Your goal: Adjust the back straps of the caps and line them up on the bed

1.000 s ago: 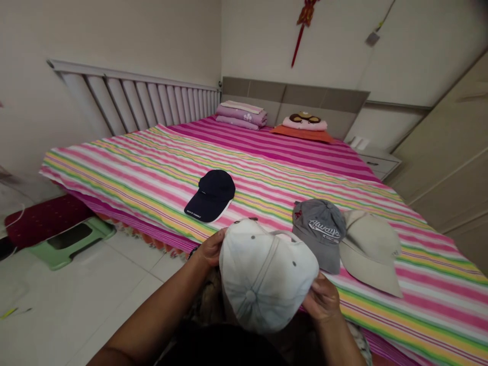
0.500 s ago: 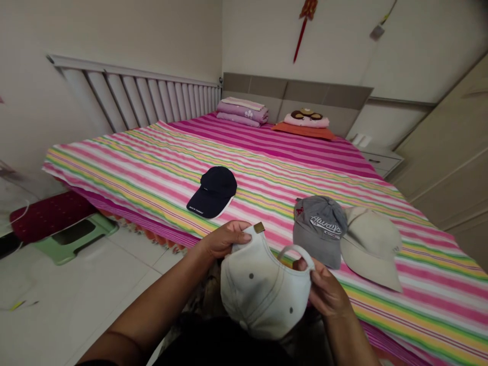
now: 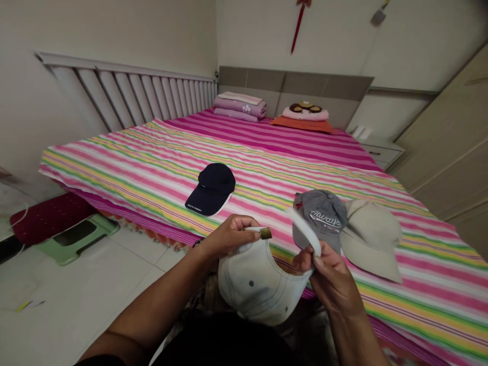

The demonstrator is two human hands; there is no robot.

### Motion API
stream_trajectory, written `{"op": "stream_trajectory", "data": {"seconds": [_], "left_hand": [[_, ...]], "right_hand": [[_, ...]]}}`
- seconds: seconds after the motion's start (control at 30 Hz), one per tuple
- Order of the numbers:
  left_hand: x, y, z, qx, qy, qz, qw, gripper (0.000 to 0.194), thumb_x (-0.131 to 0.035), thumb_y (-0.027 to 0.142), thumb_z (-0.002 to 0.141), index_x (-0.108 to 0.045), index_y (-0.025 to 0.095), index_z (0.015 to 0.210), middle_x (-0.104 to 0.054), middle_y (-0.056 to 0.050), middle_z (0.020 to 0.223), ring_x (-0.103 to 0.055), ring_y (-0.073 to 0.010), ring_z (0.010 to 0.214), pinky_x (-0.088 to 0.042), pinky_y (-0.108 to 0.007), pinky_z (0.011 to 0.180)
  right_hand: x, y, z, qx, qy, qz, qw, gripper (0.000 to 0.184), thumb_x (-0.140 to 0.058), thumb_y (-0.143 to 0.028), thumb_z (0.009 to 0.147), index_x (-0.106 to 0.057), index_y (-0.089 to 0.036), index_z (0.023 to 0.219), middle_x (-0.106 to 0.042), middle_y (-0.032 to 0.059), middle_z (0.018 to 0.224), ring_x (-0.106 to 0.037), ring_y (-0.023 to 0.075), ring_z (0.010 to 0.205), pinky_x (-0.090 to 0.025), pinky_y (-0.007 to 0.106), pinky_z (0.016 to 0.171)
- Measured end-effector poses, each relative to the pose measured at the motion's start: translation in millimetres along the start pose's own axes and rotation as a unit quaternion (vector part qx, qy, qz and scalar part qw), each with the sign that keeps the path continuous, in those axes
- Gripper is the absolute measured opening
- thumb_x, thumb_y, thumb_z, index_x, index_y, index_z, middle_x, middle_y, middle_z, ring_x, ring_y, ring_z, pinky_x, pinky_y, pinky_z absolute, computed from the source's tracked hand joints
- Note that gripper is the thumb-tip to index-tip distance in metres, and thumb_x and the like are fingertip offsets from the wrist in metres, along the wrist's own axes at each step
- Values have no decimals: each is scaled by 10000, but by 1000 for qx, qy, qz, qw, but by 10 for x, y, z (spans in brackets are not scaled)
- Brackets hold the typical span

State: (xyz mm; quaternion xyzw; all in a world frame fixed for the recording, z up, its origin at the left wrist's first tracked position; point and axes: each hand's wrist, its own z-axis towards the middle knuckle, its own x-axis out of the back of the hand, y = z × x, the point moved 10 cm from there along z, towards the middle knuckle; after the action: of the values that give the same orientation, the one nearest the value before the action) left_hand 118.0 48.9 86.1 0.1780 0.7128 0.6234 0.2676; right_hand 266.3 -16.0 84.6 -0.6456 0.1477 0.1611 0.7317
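Between my hands, in front of my body, hangs a pale whitish baseball cap (image 3: 253,287) with its back opening facing up. My left hand (image 3: 238,235) pinches the opening's left edge beside a brass buckle (image 3: 266,233). My right hand (image 3: 328,269) is closed on the other edge, at the base of the adjustment strap (image 3: 307,229), whose loose end points up and left. On the bed beyond lie a navy cap (image 3: 213,188), a grey cap (image 3: 322,213) with "Always" lettering, and a beige cap (image 3: 371,239) partly behind the grey one.
The striped bedspread (image 3: 133,168) covers the bed. Folded purple bedding (image 3: 240,108) and an orange pillow (image 3: 303,124) with a pink item lie near the headboard (image 3: 324,91). A green stool (image 3: 78,239) stands on the floor at left; a nightstand (image 3: 381,152) is at right.
The strap, earlier curled in a loop, now stands extended up and left from my right hand. The cap has tilted slightly, and the view has shifted a little.
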Motion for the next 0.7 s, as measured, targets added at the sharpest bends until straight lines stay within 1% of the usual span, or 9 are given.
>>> {"op": "stream_trajectory", "data": {"seconds": [0.1, 0.13, 0.2, 0.27, 0.37, 0.47, 0.57, 0.63, 0.7], "left_hand": [[-6, -10, 4, -7, 3, 7, 1000, 278, -679, 373, 631, -597, 116, 701, -431, 56, 486, -319, -24, 397, -225, -162, 392], [-11, -2, 8, -11, 4, 10, 1000, 278, -680, 374, 630, -593, 116, 686, -442, 50, 497, -332, -28, 411, -238, -165, 402], [-37, 20, 16, -22, -2, 18, 1000, 273, -681, 371, 630, -595, 115, 676, -462, 42, 520, -355, -33, 439, -263, -169, 425], [-82, 30, 21, -26, -17, 12, 999, 268, -675, 368, 640, -604, 116, 696, -489, 35, 550, -384, -37, 468, -291, -170, 453], [-165, -5, 26, -11, -51, -25, 998, 275, -680, 369, 638, -614, 115, 722, -542, 16, 598, -441, -49, 506, -331, -177, 491], [-220, -29, 35, -2, -69, -39, 997, 263, -691, 348, 633, -631, 109, 727, -585, -4, 641, -488, -65, 553, -369, -191, 543], [-265, -26, 52, -6, -78, -11, 997, 236, -677, 325, 656, -640, 107, 738, -603, -12, 672, -506, -74, 592, -386, -201, 590], [-311, -27, 61, -9, -90, 17, 996, 233, -661, 325, 673, -634, 103, 739, -599, -13, 669, -504, -78, 593, -383, -204, 587], [-349, -19, 65, -22, -99, 40, 994, 230, -649, 324, 685, -618, 100, 729, -585, -9, 659, -498, -79, 592, -375, -201, 578]], "right_hand": [[63, -81, -14, 22, 22, -15, 999, 236, -657, -317, 705, -601, -200, 902, -556, -11, 564, -487, 121, 529, -391, 245, 544], [86, -101, -23, 28, 29, -21, 999, 219, -633, -339, 730, -607, -197, 895, -543, -16, 547, -465, 105, 496, -380, 233, 522], [116, -119, -44, 29, 37, -40, 998, 198, -580, -377, 776, -615, -187, 813, -520, -22, 511, -427, 79, 444, -355, 213, 484], [112, -107, -63, 16, 40, -67, 997, 196, -571, -372, 787, -599, -182, 748, -537, -19, 531, -427, 67, 436, -351, 205, 481], [26, -77, -72, -13, 36, -84, 996, 144, -581, -336, 785, -565, -194, 767, -583, -12, 626, -441, 62, 447, -352, 206, 487], [-108, -67, -39, -25, 36, -70, 997, 160, -573, -351, 785, -531, -198, 766, -533, -36, 565, -378, 53, 415, -297, 193, 442], [-264, 16, 21, -50, 19, -89, 995, 224, -650, -366, 707, -531, -184, 761, -443, -64, 504, -309, 48, 409, -230, 182, 409], [-326, 117, 51, -82, 12, -119, 989, 267, -692, -366, 652, -532, -170, 740, -421, -66, 501, -306, 51, 422, -226, 181, 407], [-339, 205, 67, -107, 16, -141, 984, 288, -698, -379, 634, -521, -162, 701, -423, -63, 492, -313, 54, 424, -234, 183, 407]]}}
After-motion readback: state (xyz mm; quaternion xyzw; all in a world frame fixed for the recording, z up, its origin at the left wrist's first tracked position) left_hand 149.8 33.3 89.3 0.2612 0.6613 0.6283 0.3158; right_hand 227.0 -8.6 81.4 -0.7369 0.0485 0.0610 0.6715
